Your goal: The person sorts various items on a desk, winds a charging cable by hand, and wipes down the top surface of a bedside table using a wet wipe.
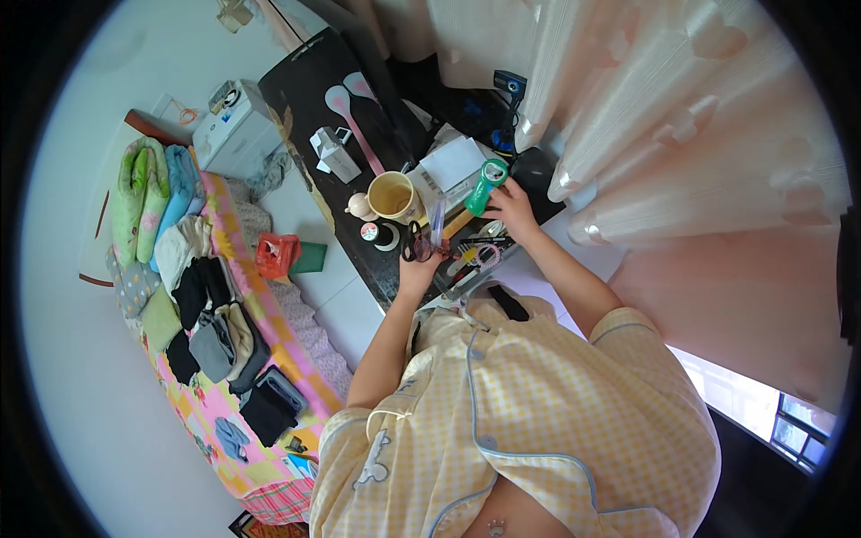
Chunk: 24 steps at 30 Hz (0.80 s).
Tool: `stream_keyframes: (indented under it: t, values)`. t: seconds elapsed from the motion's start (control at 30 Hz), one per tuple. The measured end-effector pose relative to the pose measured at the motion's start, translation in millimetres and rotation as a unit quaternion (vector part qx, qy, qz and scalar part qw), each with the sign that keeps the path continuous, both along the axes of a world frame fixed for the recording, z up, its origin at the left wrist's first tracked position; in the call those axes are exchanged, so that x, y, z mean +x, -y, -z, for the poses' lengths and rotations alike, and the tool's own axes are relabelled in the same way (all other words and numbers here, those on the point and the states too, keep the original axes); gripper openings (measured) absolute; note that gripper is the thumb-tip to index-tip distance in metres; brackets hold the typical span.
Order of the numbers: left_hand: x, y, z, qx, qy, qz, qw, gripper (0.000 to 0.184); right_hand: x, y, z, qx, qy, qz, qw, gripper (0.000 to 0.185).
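My left hand (pixel 418 272) is closed around dark-handled scissors (pixel 415 244) near the front edge of the black desk (pixel 363 260). Beside it stand a yellow mug (pixel 393 196) and a small bottle with a white and red top (pixel 370 232). My right hand (pixel 513 212) holds a green object with a round end (pixel 489 184), over the papers. Between my hands lies an open tray of small items, with a pink beaded ring (pixel 488 257) among them.
Pink spoon-shaped objects (pixel 345 108) and a white box (pixel 336 157) lie farther back on the desk. A webcam (pixel 510 83) stands near the curtain (pixel 664 134). To the left are a red bag (pixel 277 255) and a bed with folded clothes (pixel 213 345).
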<state>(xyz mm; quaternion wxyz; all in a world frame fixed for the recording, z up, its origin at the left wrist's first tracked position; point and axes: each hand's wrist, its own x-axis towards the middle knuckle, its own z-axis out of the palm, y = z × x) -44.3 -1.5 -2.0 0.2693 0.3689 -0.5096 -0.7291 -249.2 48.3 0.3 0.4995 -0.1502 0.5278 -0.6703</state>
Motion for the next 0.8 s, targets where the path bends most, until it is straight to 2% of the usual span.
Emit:
stream_keyframes:
  t: [0.03,0.07,0.1,0.13,0.17,0.2,0.27,0.3,0.53,0.6,0.8]
  values:
    - [6,-1,3,0.003,0.005,-0.001,1.0,0.018,-1,2,7,0.019,-0.087,-0.005,0.996,0.02]
    - [11,-2,6,0.007,0.01,-0.001,1.0,0.017,-1,1,15,0.018,-0.086,-0.007,0.996,0.02]
    - [15,-3,6,0.013,0.008,-0.017,1.0,0.015,0,-2,17,0.003,-0.391,-0.071,0.918,0.02]
    - [18,-4,6,0.012,0.009,-0.018,1.0,0.015,2,-5,19,-0.012,-0.656,-0.126,0.744,0.019]
    - [21,-4,6,0.008,0.014,-0.021,1.0,0.015,7,-5,21,-0.069,-0.695,-0.164,0.696,0.017]
    - [23,-4,7,0.004,0.019,-0.025,1.0,0.016,12,-3,27,-0.071,-0.694,-0.166,0.697,0.017]
    - [25,-5,10,0.003,0.003,-0.025,1.0,0.016,22,3,41,-0.166,-0.789,-0.196,0.558,0.015]
    - [26,-5,10,0.003,-0.012,-0.022,1.0,0.015,27,5,45,-0.158,-0.81,-0.198,0.529,0.014]
    - [28,-8,6,0.011,-0.006,-0.039,0.999,0.016,43,9,63,-0.085,-0.818,-0.206,0.53,0.012]
    - [28,-7,8,0.011,-0.007,-0.035,0.999,0.016,43,8,67,-0.062,-0.778,-0.253,0.572,0.012]
    - [24,-8,8,0.028,-0.008,-0.03,0.999,0.017,42,2,64,-0.07,-0.686,-0.361,0.628,0.019]
